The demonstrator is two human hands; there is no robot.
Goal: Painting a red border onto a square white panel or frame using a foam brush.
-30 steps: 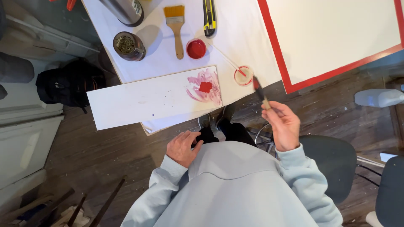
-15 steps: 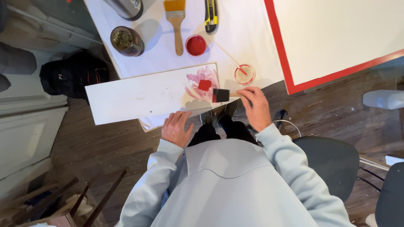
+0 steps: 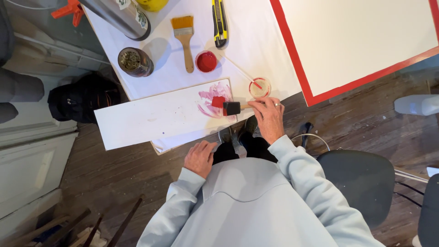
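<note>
My right hand (image 3: pixel 269 116) grips the handle of a black foam brush (image 3: pixel 232 108) whose head lies on a long white board (image 3: pixel 151 119). The brush head touches a red paint patch amid pink smears (image 3: pixel 212 100) at the board's right end. Just above my right hand stands a small clear cup with red paint and a stick (image 3: pixel 259 88). My left hand (image 3: pixel 200 158) rests on my lap with fingers loosely spread, holding nothing, below the board's near edge.
On the white table (image 3: pixel 247 50) lie a red paint lid (image 3: pixel 206 61), a wooden flat brush (image 3: pixel 184 36), a yellow-black utility knife (image 3: pixel 220 20), a metal tin (image 3: pixel 134 61) and a red-edged white panel (image 3: pixel 361 41). A black bag (image 3: pixel 80 98) sits on the wooden floor.
My right hand swung from beside the table down-left to the board, bringing the foam brush onto the red patch. My left hand stayed on my lap.
</note>
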